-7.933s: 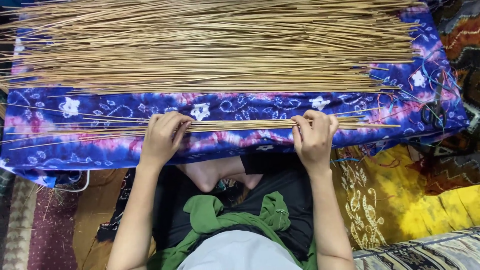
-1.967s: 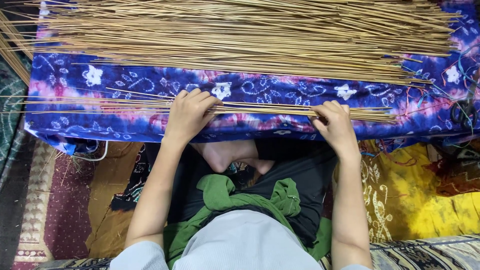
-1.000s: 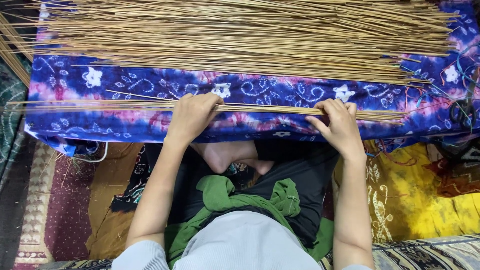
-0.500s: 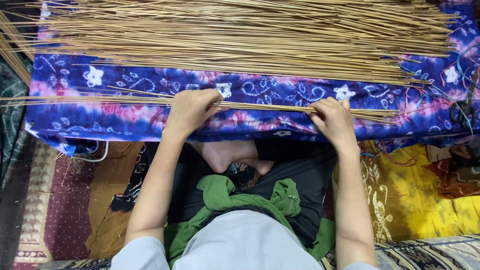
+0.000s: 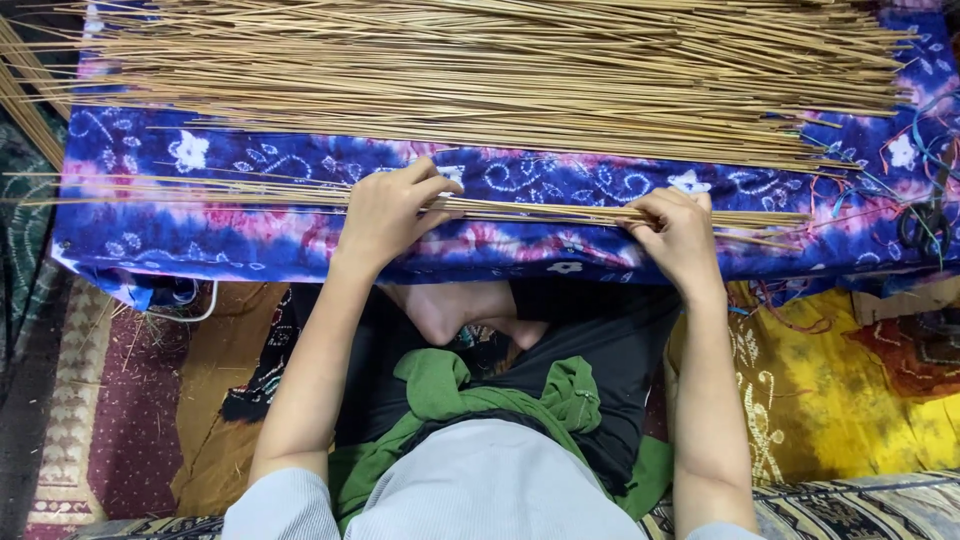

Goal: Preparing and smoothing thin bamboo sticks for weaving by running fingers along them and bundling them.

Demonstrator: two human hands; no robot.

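Observation:
A thin row of long tan sticks (image 5: 540, 210) lies across a blue and pink tie-dye cloth (image 5: 230, 235) draped over a low surface in front of me. My left hand (image 5: 385, 215) rests palm down on this row, fingers curled over the sticks. At the row's right part, my right hand (image 5: 675, 232) pinches the sticks with bent fingers. A big heap of the same sticks (image 5: 480, 70) covers the far side of the cloth, apart from both hands.
I sit cross-legged, with a bare foot (image 5: 455, 310) under the cloth's edge and a green garment (image 5: 470, 395) on my lap. A yellow patterned cloth (image 5: 830, 380) lies at right, a maroon rug (image 5: 120, 400) at left. Coloured threads (image 5: 915, 170) hang at the far right.
Both hands stay on the near row of sticks. My right hand has shifted slightly and curled its fingers tighter on them. The view has barely moved.

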